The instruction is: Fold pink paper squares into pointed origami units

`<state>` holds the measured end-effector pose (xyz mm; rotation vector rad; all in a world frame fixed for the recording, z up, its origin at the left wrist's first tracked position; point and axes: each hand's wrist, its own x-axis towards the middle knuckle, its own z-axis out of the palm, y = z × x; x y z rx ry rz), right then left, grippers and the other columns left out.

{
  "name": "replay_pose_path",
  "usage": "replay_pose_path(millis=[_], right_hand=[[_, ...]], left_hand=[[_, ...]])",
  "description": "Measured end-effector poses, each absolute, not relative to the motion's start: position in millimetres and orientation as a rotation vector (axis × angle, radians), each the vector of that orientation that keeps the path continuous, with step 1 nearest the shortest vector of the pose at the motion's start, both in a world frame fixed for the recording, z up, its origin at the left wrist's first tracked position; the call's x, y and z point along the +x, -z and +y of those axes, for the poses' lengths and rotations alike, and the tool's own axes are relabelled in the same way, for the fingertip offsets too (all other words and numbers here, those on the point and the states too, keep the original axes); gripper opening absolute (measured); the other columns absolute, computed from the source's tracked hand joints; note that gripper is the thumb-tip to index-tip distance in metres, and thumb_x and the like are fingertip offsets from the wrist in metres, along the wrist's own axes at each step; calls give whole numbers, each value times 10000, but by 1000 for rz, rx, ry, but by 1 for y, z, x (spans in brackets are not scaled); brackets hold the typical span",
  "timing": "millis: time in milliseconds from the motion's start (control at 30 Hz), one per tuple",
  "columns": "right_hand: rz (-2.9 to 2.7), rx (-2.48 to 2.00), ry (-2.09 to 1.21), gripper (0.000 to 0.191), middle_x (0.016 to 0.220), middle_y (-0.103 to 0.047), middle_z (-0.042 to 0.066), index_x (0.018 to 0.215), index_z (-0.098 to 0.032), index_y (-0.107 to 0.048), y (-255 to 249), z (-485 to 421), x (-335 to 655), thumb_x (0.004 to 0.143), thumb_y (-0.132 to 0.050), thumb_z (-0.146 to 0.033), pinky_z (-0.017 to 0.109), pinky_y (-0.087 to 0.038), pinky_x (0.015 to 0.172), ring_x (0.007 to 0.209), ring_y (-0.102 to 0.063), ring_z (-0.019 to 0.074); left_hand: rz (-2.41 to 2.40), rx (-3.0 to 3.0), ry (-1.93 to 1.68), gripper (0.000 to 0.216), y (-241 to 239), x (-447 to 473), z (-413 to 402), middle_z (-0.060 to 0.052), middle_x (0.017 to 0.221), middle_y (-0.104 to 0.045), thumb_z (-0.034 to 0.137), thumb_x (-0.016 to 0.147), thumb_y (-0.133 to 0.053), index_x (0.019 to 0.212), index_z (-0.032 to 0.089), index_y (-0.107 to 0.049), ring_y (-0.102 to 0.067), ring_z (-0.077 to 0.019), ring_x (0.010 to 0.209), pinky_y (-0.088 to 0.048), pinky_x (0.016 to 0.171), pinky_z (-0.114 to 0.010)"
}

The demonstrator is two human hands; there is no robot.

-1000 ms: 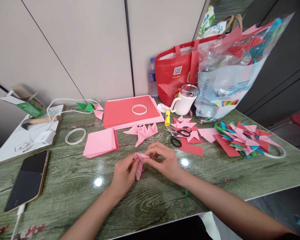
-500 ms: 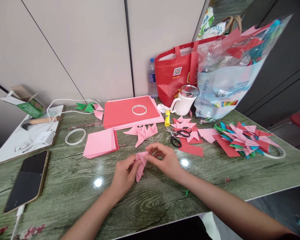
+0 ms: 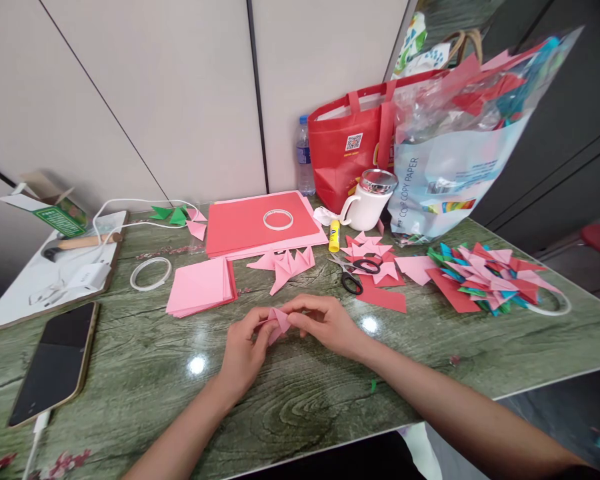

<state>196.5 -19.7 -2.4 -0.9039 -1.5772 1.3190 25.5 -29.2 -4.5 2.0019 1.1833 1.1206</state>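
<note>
A small folded piece of pink paper (image 3: 279, 323) is held between my two hands above the table. My left hand (image 3: 247, 343) pinches its left side between thumb and fingers. With thumb and fingertips, my right hand (image 3: 327, 321) grips its right edge. Part of the paper is hidden behind my fingers. Just beyond my hands lie folded pink paper pieces (image 3: 287, 268). To their left sits a stack of pink paper squares (image 3: 200, 285) with red sheets at its edge. Black-handled scissors (image 3: 353, 273) rest beyond my right hand.
Red sheets (image 3: 250, 227) bear a tape roll (image 3: 278, 220). Nearby stand a glue stick (image 3: 334, 237), a white mug (image 3: 367, 208), a red bag (image 3: 343, 157) and a plastic bag (image 3: 440, 180). Coloured folded papers (image 3: 495, 277) heap at right; a phone (image 3: 55, 363) lies at left.
The pink paper has been turned and now looks shorter, its long lower strip no longer hanging down. My right hand has shifted slightly left and down, closer to my left hand.
</note>
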Motion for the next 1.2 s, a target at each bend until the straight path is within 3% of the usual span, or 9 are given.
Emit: replay_pose_path(millis=[100,233,400,567,800,1033,1200], right_hand=[[-1673,-858,-1179,136,818,-643,30,865,-206,-681,-2,-21,198,791,-612,-297,213,-488,540,698,-591,119],[-1826,-687,-752,132,857,-648,55,918,-202,-663,-3,-25,200,813,-595,-244,281,-527,666,765,-612,142],[-1903,-559,-453,151,922,-637,87,955,-183,-644,2,-27,200,840,-550,-158,285,-533,706,831,-613,147],[-1931,-555,-422,174,950,-624,88,985,-189,-635,5,-26,201,847,-535,-152,275,-534,694,832,-613,142],[-2030,-571,-384,263,999,-615,85,1109,-201,-574,7,-24,200,852,-529,-168,307,-515,760,913,-579,158],[-1988,-625,-292,190,869,-622,64,978,-203,-610,9,-22,201,795,-600,-153,320,-500,696,816,-562,172],[-1875,-669,-196,247,826,-639,68,1014,-187,-581,9,-22,201,778,-616,-123,334,-496,684,785,-568,177]], left_hand=[[1091,2284,-1334,140,5,23,-28,-30,791,-678,106,843,-476,835,171,-600,-648,-127,715,-526,653,-230],[956,2514,-1585,231,3,16,-29,-41,903,-648,48,831,-484,900,212,-630,-613,-173,906,-503,831,-387],[1016,2765,-1581,269,6,4,-33,-65,857,-662,30,789,-551,965,207,-650,-576,-197,877,-497,720,-337],[934,2725,-1593,245,13,-1,-36,-80,913,-682,64,805,-550,1007,179,-627,-598,-207,903,-517,731,-347],[872,2645,-1599,182,2,7,-34,-78,881,-678,52,800,-550,923,164,-621,-611,-206,906,-538,730,-357],[939,2648,-1567,184,2,15,-31,-71,862,-669,12,782,-546,881,158,-595,-631,-169,851,-527,736,-299],[1103,2668,-1480,152,4,18,-32,-49,803,-675,52,798,-537,883,169,-584,-642,-133,738,-500,675,-221]])
